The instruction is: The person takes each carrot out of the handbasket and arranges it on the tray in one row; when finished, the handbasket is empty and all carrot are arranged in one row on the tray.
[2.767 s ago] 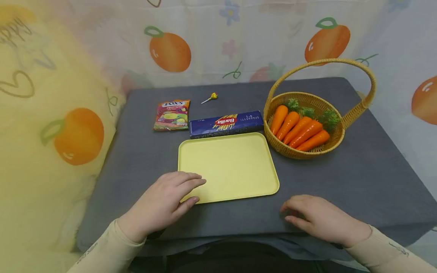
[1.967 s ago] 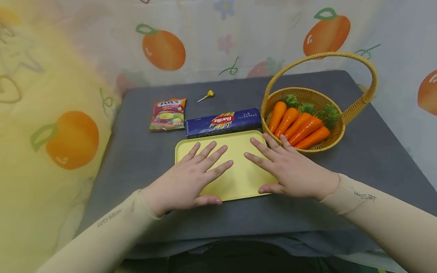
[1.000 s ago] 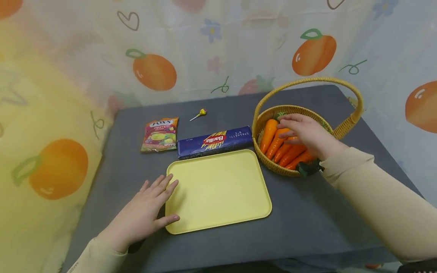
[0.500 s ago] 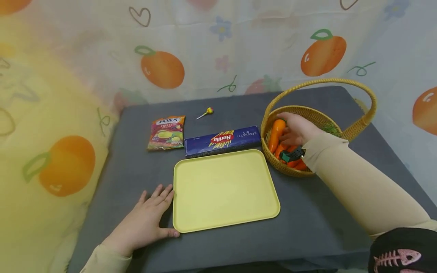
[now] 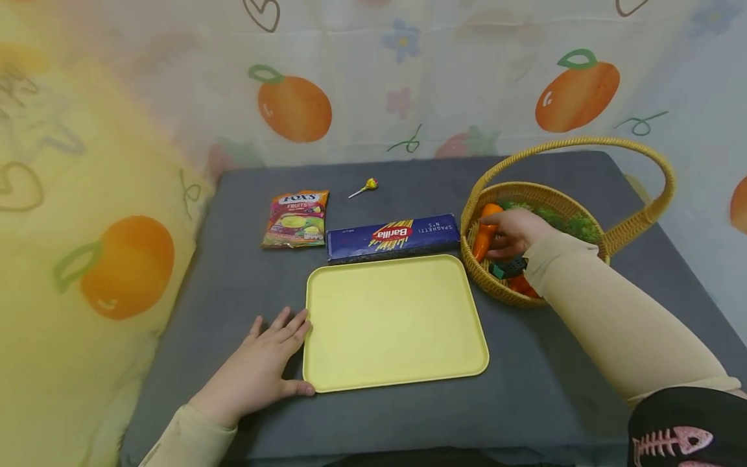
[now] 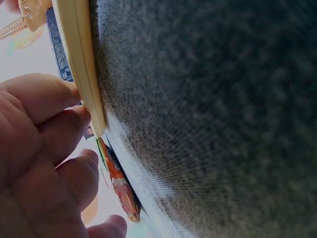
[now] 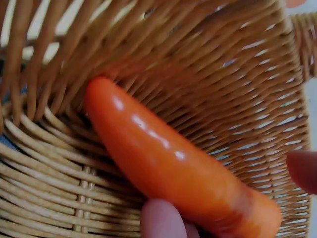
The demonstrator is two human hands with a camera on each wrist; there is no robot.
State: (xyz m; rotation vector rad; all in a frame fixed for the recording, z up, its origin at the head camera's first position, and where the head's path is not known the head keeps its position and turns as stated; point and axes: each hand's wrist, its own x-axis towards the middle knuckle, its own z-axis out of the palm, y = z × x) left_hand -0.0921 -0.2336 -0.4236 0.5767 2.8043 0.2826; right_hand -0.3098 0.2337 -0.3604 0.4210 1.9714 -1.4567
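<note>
My left hand [image 5: 259, 373] lies at the left side of a yellow tray [image 5: 397, 324], fingers spread at its edge and thumb by the near corner. In the left wrist view, fingertips [image 6: 74, 94] touch the tray's rim [image 6: 84, 59]. My right hand [image 5: 516, 233] reaches into a wicker basket [image 5: 508, 295] of carrots. It straddles the leftmost carrot [image 5: 483, 241]. In the right wrist view, one digit lies against the side of this glossy orange carrot [image 7: 163, 153], while another fingertip [image 7: 302, 171] shows a gap from it. The other carrots are mostly hidden under the hand.
A blue spaghetti box [image 5: 393, 239] lies along the tray's far edge, beside the basket. Left of it is a bag of fruit candy [image 5: 296, 219]. A lollipop [image 5: 366, 187] lies farther back. The basket's tall handle [image 5: 583, 144] arches over it. Patterned curtain hangs behind the table.
Both hands were spread over the tray earlier. The right hand has since moved into the basket and down around the leftmost carrot, and the left hand has settled at the tray's left edge.
</note>
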